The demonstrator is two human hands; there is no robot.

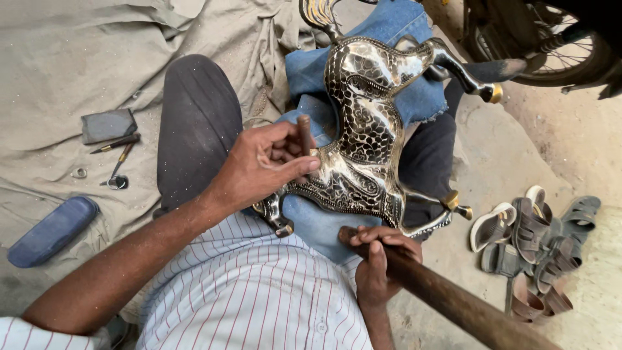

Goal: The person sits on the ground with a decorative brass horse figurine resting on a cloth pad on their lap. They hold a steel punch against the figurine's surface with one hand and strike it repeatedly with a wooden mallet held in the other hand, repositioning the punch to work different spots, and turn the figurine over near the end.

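Left hand first: we have its fingers pinched shut around a short dark punch, tip set on the flank of the patterned metal horse figure. That figure lies on its side across a blue denim cloth on our lap. Our right hand is closed around the wooden handle, low by the figure's legs (its striking end is hidden from us). To do this well, we judge we should keep the punch upright on the line being worked, steady the figure with the heel of the left hand, and strike lightly and squarely. Small tools lie well apart on the grey sheet; sandals sit to the right.
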